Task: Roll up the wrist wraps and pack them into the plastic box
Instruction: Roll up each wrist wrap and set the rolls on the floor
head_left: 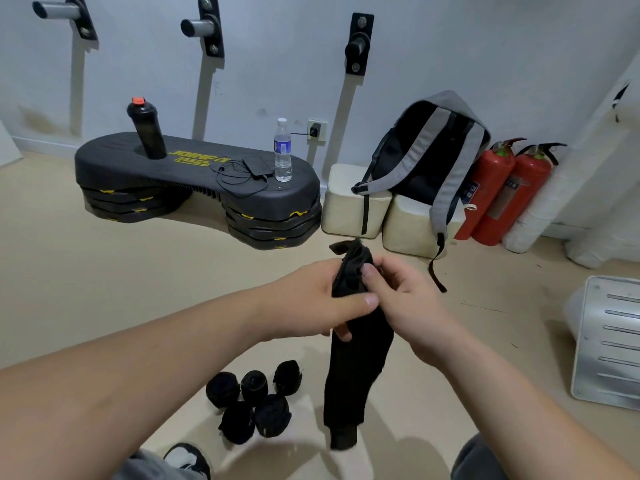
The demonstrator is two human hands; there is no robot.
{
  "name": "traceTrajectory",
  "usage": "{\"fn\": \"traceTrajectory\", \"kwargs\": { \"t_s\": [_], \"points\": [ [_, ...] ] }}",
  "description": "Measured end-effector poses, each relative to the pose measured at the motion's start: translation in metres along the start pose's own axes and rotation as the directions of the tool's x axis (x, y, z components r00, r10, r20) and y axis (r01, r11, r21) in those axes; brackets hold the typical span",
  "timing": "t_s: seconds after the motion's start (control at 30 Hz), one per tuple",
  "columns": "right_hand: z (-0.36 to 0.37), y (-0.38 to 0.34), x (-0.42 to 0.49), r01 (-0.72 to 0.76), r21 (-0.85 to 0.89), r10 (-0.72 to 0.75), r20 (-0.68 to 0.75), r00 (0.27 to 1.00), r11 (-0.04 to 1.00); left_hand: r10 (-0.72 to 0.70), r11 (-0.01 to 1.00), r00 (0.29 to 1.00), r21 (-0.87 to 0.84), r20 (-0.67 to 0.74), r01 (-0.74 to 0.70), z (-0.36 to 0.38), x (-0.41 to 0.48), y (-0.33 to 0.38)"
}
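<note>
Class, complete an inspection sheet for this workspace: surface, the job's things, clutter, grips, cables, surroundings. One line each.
Surface: beige floor, faintly scuffed.
Job's things: one unrolled wrist wrap hangs from both hands; five rolled wraps clustered on the floor; pale slotted container at right, possibly the box, cannot tell.
Clutter: shaker bottle, water bottle and small black device on the step platform.
Grips: left hand and right hand both pinch the wrap's upper end.
Cables: thin black cable looped beside the device; charger plugged into the wall socket.
Surroundings: grey backpack on cream cushions, two red fire extinguishers, wall pegs.
</note>
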State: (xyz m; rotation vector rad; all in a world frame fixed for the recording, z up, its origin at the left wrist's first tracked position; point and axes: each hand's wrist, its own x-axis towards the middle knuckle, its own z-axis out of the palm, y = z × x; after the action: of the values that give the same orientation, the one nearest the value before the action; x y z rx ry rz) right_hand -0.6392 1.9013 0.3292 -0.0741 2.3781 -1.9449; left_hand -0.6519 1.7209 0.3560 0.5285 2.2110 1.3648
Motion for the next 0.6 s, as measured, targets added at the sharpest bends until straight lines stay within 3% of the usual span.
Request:
{"fn": "traceTrajectory", "kwargs": {
  "t_s": [0.1, 0.27, 0.6],
  "points": [
    [0.002, -0.002, -0.001, -0.044, 0.0, 0.044, 0.001, 0.999, 0.999, -0.035, 0.999, 0.999, 0.008, -0.027, 0.035, 0.002, -0.004, -0.002],
    [0.005, 0.003, 0.004, -0.087, 0.0, 0.086, -0.118, 0.989, 0.996, -0.142, 0.987, 0.973, -0.097, -0.182, 0.126, -0.004, -0.005, -0.004],
    [0.013, 0.004, 0.006, -0.06, 0.04, 0.064, -0.116, 0.991, 0.997, -0.121, 0.984, 0.947, -0.159, -0.296, 0.076, 0.0, -0.003, 0.0]
  ]
}}
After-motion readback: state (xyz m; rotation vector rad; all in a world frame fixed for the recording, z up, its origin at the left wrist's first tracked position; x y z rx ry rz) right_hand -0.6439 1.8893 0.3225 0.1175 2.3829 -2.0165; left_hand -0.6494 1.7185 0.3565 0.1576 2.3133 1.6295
